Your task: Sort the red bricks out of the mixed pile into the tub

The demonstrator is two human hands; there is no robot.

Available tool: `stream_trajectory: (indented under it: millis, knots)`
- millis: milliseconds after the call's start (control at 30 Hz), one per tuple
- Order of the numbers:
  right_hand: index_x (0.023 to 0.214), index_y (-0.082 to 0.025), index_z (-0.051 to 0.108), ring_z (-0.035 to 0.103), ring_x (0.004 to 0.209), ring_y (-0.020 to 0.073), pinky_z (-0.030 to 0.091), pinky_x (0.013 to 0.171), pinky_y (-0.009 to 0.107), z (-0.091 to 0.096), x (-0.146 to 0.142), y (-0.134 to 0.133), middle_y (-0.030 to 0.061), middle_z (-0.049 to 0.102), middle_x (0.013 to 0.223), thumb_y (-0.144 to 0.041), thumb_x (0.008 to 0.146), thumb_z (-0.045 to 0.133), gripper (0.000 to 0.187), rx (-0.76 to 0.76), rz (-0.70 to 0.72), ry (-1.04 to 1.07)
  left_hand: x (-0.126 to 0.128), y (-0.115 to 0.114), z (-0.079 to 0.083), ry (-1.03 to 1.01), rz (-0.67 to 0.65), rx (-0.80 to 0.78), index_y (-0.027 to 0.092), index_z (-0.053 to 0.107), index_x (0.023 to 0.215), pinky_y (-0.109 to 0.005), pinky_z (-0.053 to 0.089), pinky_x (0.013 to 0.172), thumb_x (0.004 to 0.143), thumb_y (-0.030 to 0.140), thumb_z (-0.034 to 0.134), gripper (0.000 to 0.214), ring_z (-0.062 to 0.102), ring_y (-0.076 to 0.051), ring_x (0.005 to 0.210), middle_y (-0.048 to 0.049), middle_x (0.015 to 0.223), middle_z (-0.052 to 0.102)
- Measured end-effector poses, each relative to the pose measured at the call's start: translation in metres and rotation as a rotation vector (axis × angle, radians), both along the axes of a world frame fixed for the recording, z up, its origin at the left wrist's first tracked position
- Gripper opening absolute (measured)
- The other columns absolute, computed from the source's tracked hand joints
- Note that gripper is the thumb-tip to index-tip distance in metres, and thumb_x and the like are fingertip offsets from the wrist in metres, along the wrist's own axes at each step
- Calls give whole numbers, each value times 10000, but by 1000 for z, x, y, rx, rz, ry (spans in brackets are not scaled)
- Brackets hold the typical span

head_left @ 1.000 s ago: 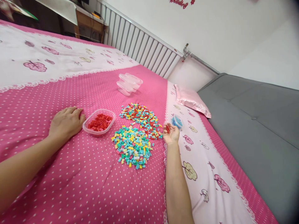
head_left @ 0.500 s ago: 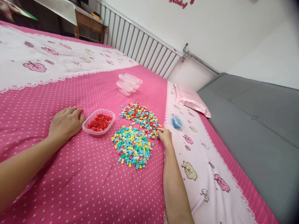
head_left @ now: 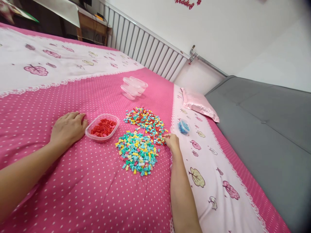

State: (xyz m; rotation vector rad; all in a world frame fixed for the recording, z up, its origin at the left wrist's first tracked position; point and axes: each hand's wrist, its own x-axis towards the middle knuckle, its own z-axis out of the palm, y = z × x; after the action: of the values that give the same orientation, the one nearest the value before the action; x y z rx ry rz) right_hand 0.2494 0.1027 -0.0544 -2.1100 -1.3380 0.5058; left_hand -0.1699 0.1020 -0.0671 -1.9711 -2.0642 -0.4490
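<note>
While the left hand [head_left: 68,127] lies palm down on the sheet [head_left: 97,181], just left of the tub [head_left: 100,139], the colour is all across on the tub's other side. That left hand is loose, fingers laid out and gripping nothing, its thumb right up by the tub's rim; whether the two touch, I can't tell. Into the tub we look, and it's red bricks [head_left: 103,127], heaped, with a little pink among them. Right of the tub, two piles spread over the dotted pink: the far pile [head_left: 143,118], flecked with plenty of red, and the near pile [head_left: 138,153], mostly turquoise, green and yellow, sitting a touch closer to us than the tub. And there's the right hand [head_left: 172,141], well to the right of the tub, fingers bent down at the edge of the far pile! Thumb and fingertips are close together, but whether a brick is pinched there is too small to tell. Farther right of the tub sits the blue box [head_left: 183,127], blue pieces showing through its clear wall. Behind the tub and to its right, clear boxes [head_left: 134,87] cluster, and well beyond them lies a pillow [head_left: 199,104].
</note>
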Motion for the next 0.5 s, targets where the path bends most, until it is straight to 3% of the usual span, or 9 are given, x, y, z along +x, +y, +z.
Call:
stream_trajectory:
  millis: [167, 233, 367, 433, 500]
  knots:
    - [850, -191, 604, 498, 508, 74, 388, 469, 179, 3, 0, 3, -37, 592, 651, -307, 711, 565, 186, 133, 11, 277, 1, -1, 2, -19, -20, 15, 50, 545, 1171, -425, 367, 951, 860, 401, 211, 576, 490, -291, 1102, -172, 1185, 550]
    - [836, -203, 561, 422, 438, 45, 323, 387, 146, 10, 1, 3, -57, 548, 623, -309, 731, 548, 149, 212, 29, 545, 2, -2, 3, -54, -32, 20, 33, 551, 1162, -442, 369, 950, 848, 408, 210, 596, 490, -296, 1113, -191, 1177, 551]
    - [763, -198, 516, 505, 538, 44, 349, 385, 110, 23, 8, 0, -35, 559, 675, -181, 658, 579, 124, 411, 83, 1378, 3, -5, 7, -121, -73, 33, -3, 544, 1152, -479, 363, 935, 823, 431, 207, 641, 469, -313, 1151, -206, 1169, 552]
    - [782, -187, 530, 571, 644, 66, 414, 438, 120, 25, 10, 0, -8, 592, 733, -163, 649, 550, 137, 449, 75, 1540, 4, -7, 8, -116, -86, 45, -19, 539, 1144, -488, 369, 917, 825, 434, 183, 658, 470, -320, 1148, -214, 1162, 554]
    - [792, -176, 544, 586, 666, 72, 438, 466, 128, 25, 11, 0, 1, 600, 733, -172, 657, 534, 136, 454, 29, 1554, 4, -7, 9, -102, -87, 55, -18, 539, 1137, -491, 376, 905, 830, 433, 162, 663, 475, -320, 1142, -215, 1157, 559]
